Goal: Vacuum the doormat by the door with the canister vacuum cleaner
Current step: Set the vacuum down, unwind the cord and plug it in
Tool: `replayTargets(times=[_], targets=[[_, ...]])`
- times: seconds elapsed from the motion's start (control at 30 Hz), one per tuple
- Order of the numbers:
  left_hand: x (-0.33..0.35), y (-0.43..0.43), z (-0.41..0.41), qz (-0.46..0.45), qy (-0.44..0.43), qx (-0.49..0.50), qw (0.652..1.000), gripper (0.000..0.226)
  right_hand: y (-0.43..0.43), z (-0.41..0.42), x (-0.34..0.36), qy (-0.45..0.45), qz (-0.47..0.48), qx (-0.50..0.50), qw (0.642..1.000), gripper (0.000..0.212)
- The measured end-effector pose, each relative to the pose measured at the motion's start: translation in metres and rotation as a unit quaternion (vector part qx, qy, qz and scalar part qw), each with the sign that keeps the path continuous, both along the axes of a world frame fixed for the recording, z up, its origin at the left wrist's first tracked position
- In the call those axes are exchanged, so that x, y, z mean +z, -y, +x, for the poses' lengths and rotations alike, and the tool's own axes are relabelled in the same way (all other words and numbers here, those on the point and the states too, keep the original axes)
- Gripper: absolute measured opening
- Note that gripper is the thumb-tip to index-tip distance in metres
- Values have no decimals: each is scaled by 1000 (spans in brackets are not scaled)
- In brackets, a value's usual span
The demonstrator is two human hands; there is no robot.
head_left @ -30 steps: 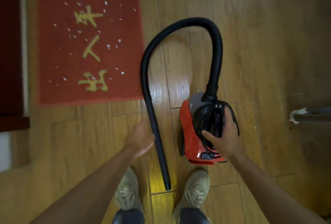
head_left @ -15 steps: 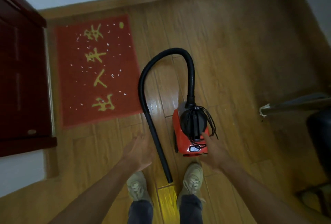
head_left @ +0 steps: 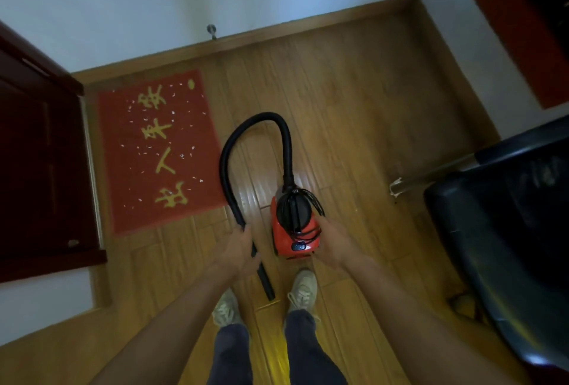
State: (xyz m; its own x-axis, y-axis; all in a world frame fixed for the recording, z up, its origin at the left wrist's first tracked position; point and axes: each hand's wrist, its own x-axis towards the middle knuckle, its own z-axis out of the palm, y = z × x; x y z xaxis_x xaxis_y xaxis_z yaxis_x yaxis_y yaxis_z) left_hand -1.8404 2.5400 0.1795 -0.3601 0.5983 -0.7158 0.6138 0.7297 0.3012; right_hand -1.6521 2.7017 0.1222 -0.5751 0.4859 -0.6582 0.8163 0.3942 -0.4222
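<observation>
- Your left hand (head_left: 240, 253) now curls round the hose (head_left: 228, 150); it was open before.
- Your right hand (head_left: 334, 244) touches the canister (head_left: 286, 243); grip unclear.
- The doormat (head_left: 123, 184) is still littered.

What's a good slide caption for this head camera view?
Left hand grips the black hose, right hand beside the red canister vacuum, scrap-strewn red doormat by the door.

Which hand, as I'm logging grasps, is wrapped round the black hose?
The left hand: it grips the black hose near its free end, while the right hand is beside the red canister, off the hose.
</observation>
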Motion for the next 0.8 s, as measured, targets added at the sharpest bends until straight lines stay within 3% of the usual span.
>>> replayTargets(times=[0.07,0.17,0.27,0.43,0.8], targets=[[20,-8,10,21,-5,8,1000,60,1,6,35,10,5,15,1000,53],[59,-19,24,49,1,12,999,52,6,10,92,21,1,23,1000,55],[88,-18,29,44,5,2,999,67,11,16,120,32,-1,27,999,58],[119,-6,29,22,-33,-25,999,44,25,23,153,29,-1,11,1000,56],[135,34,51,51,-48,-59,996,37,83,54,194,24,14,-2,1000,64]])
